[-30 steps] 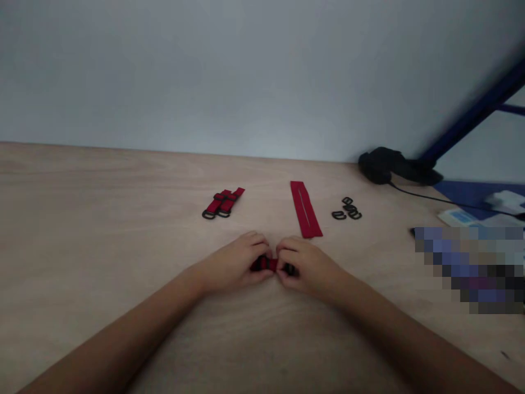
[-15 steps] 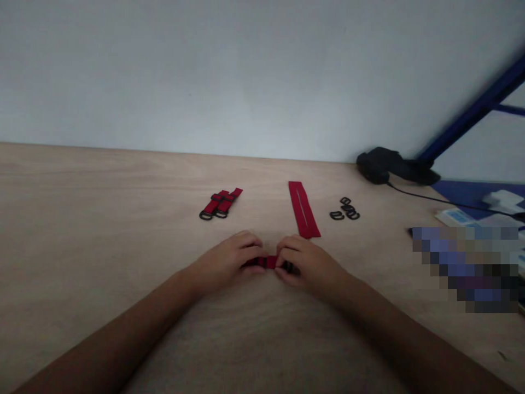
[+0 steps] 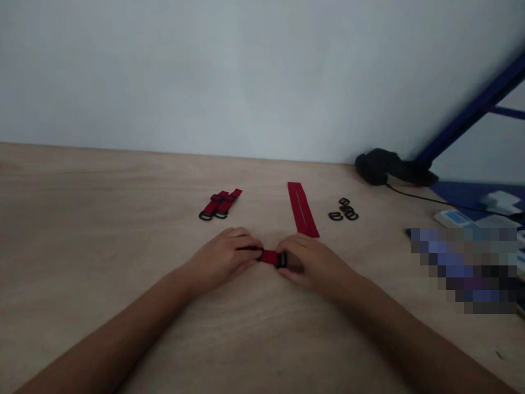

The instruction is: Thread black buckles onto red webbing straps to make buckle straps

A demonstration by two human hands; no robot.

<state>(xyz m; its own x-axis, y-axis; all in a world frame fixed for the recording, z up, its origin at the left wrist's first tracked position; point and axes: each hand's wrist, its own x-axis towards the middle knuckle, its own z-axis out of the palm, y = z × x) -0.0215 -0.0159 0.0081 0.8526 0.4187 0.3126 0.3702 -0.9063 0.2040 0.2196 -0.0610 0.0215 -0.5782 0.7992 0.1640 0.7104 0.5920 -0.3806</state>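
Note:
A short red strap point(image 3: 269, 256) with black hardware lies between my two hands, low over the wooden table. My left hand point(image 3: 229, 254) is closed on its left end, where a black piece shows at the fingertips. At the strap's other end, my right hand point(image 3: 309, 260) pinches around a black buckle point(image 3: 281, 259). Parts of the strap are hidden under the fingers. Beyond my left hand lie two finished-looking red straps point(image 3: 219, 204) with black sliders and hooks. A flat red strip point(image 3: 302, 209) lies just past my right hand.
Several loose black rings and hooks point(image 3: 346, 209) sit right of the red strip. A black object with a cable point(image 3: 381, 166) rests by the wall. White and blue items point(image 3: 455, 218) and a pixelated patch are at the right edge of the wooden table point(image 3: 102, 219).
My right fingers have shifted so that the black buckle now shows beside them. More of the red strap is visible between my hands, and my left hand has moved slightly left.

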